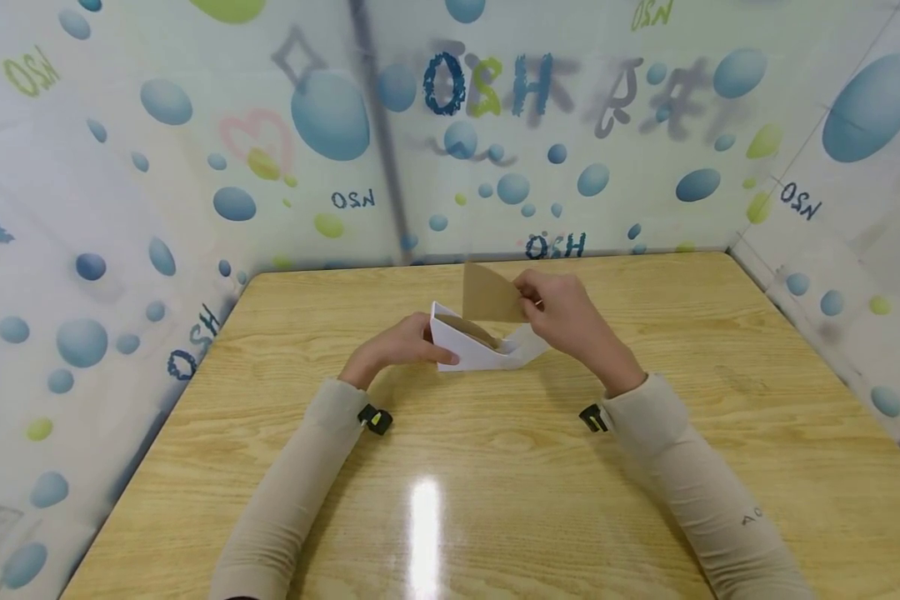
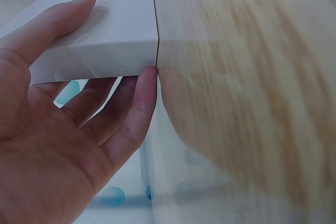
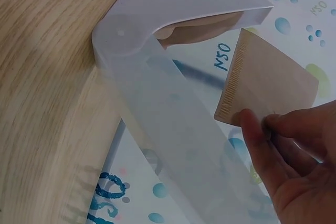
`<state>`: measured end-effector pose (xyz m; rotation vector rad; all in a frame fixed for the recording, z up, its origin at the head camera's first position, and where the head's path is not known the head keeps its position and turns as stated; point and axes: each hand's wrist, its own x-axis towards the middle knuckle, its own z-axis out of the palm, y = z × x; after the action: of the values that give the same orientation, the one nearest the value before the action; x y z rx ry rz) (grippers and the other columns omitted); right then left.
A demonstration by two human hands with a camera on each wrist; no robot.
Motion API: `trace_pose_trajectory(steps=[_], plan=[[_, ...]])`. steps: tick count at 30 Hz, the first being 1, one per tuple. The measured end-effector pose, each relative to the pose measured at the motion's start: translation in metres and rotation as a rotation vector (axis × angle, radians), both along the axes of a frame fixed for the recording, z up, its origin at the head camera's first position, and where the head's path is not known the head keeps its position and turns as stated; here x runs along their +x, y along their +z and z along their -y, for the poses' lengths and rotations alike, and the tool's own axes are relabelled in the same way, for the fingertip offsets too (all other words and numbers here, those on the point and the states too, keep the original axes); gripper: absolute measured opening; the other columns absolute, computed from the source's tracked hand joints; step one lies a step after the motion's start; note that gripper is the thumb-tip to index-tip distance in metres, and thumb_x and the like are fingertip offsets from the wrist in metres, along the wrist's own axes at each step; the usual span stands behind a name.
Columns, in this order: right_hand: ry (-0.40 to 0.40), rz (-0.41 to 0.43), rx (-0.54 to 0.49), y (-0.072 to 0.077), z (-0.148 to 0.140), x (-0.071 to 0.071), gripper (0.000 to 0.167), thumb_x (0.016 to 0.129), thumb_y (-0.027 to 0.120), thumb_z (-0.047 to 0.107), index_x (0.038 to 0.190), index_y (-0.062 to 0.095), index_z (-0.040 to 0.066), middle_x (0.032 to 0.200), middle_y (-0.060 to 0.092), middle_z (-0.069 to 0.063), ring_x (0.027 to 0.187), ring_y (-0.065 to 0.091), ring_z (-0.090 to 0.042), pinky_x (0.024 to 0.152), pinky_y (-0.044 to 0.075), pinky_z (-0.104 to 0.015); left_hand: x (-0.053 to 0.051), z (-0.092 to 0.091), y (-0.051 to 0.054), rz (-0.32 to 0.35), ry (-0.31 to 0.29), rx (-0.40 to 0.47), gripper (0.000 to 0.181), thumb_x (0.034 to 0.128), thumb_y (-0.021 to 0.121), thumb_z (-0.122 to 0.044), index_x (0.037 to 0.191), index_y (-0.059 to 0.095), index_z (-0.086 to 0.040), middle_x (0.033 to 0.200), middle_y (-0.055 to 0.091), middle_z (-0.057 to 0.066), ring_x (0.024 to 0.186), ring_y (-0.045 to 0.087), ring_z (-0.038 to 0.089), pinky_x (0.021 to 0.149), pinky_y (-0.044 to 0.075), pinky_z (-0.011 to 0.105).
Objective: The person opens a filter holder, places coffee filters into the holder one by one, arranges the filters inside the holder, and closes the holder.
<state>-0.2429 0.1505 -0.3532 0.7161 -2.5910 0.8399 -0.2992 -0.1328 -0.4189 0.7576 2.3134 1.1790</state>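
Note:
The left hand grips a white box at its left end, thumb on the near face and fingers around the far side. The box stands on the table with its top open, and a translucent lid swings out to the right from a round hinge. Inside lie brown paper filters, partly hidden by the walls. Above the box, the right hand pinches a single brown coffee filter between thumb and fingers. A crimped seam runs along one edge of this filter, which is apart from the box.
A wooden table spreads beneath both hands, with a bright reflection near its front. Fabric walls printed with blue and green bubbles enclose its back and sides. Black straps with devices sit at both wrists.

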Motion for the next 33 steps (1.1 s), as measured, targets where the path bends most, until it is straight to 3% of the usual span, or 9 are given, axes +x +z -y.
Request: trace_pose_trajectory(steps=[10,25,33], plan=[[-0.004,0.067,0.025,-0.005,0.008,0.001,0.016,0.098,0.064,0.0,0.112,0.071,0.001,0.098,0.077,-0.014,0.087,0.074,-0.026,0.076,0.06,-0.042,0.0,-0.002,0.001,0.002,-0.003,-0.009,0.038,0.09,0.079,-0.014,0.125,0.067,-0.006,0.12,0.074,0.012,0.099,0.067,0.018,0.078,0.053,0.029],[0.013,0.078,0.043,-0.011,0.014,0.002,0.017,0.098,0.064,0.001,0.112,0.072,0.001,0.098,0.077,-0.014,0.084,0.073,-0.025,0.074,0.06,-0.04,0.001,-0.002,0.004,0.002,-0.012,-0.003,0.037,0.0901,0.079,-0.016,0.123,0.068,-0.004,0.118,0.074,0.014,0.097,0.067,0.016,0.078,0.053,0.03],[0.028,0.076,0.057,-0.013,0.016,0.001,0.017,0.098,0.063,0.001,0.113,0.072,0.001,0.098,0.077,-0.014,0.083,0.072,-0.024,0.074,0.059,-0.04,-0.001,0.0,0.0,0.002,-0.003,-0.001,0.037,0.0897,0.079,-0.016,0.123,0.068,-0.006,0.118,0.075,0.012,0.098,0.068,0.017,0.077,0.054,0.03]])
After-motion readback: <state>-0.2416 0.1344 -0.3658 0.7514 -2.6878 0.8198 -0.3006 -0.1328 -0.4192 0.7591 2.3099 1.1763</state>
